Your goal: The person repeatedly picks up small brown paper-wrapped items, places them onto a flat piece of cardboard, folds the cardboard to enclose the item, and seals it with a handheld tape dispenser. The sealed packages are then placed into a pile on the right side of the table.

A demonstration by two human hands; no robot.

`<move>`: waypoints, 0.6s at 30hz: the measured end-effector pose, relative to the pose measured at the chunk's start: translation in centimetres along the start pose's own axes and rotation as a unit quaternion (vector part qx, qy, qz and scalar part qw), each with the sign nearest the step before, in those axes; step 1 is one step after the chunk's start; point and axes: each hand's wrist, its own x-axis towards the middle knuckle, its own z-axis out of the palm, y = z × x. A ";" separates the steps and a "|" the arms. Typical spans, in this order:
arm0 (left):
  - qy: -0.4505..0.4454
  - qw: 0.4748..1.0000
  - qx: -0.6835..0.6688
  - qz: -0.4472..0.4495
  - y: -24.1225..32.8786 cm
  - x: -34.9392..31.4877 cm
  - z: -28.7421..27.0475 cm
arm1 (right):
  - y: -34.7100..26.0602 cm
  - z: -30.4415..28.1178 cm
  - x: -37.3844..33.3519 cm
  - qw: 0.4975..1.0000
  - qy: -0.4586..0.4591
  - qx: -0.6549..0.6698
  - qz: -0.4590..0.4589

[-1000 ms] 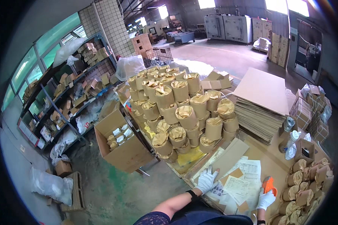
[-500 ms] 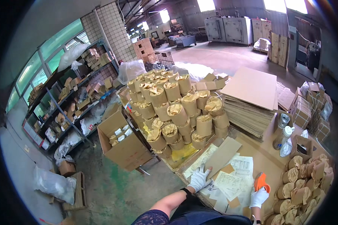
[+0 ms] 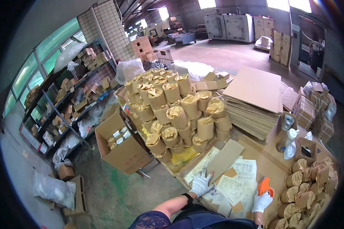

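Observation:
My left hand [image 3: 200, 184], in a white glove, lies at the lower end of a long cardboard strip [image 3: 226, 161], fingers stretched out and touching its edge. The strip rests slantwise over printed sheets [image 3: 245, 170] on the table. On the right, my right hand [image 3: 262, 201], gloved as well, is closed around an orange tape dispenser [image 3: 264, 186], just beside the papers. Small brown card pieces [image 3: 237, 207] lie among the sheets.
Stacked paper-wrapped cylinders [image 3: 177, 116] fill the table's far left; more wrapped pieces [image 3: 305, 183] stand at the right. Behind are a pile of flat cardboard [image 3: 252, 89], a bottle [image 3: 286, 141] and a small open box [image 3: 306, 149]. An open carton [image 3: 122, 156] stands left of the table.
The view has shifted slightly. Both hands stay in nearly the same places, the left at the cardboard strip and the right on the tape dispenser.

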 end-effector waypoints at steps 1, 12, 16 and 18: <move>-0.001 1.000 0.000 0.000 0.0 0.0 0.0 | -0.2 -0.2 0.0 1.000 -0.007 -0.003 0.011; -0.003 1.000 -0.006 0.004 -0.1 0.1 -0.4 | 0.1 0.0 -0.3 1.000 0.002 -0.002 -0.011; -0.010 1.000 -0.013 -0.003 0.0 0.3 -0.2 | 0.1 0.5 0.1 0.999 -0.006 -0.037 -0.012; 0.002 1.000 0.003 -0.005 -0.3 -0.2 0.7 | -0.2 0.1 0.1 1.000 -0.005 -0.003 -0.002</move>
